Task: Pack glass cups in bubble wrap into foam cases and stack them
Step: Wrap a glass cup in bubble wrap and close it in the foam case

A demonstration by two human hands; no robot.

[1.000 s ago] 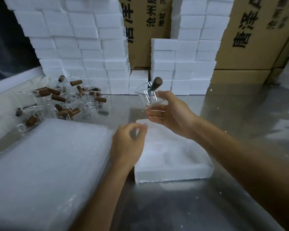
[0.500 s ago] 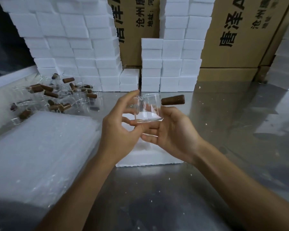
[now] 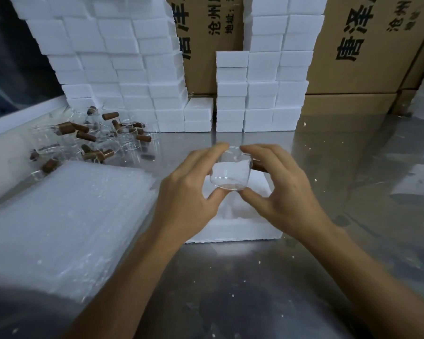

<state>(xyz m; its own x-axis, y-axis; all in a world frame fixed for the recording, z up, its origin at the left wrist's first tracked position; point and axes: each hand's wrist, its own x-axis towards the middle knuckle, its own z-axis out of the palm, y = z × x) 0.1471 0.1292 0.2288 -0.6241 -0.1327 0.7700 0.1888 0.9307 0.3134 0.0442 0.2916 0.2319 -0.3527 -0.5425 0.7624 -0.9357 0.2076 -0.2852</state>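
A clear glass cup is held in the air between both hands, just above an open white foam case on the steel table. My left hand grips its left side with thumb below and fingers over the rim. My right hand grips the right side and hides most of the cup's brown wooden handle. A stack of bubble wrap sheets lies at the left. More glass cups with brown handles are heaped at the back left.
Stacked white foam cases form a wall at the back, with a lower stack to the right of centre. Cardboard boxes stand behind them. Foam crumbs dot the steel table.
Both hands have closed around the cup and lowered it toward the foam case. The brown handle, plainly visible on the right before, is now mostly hidden behind my right hand.
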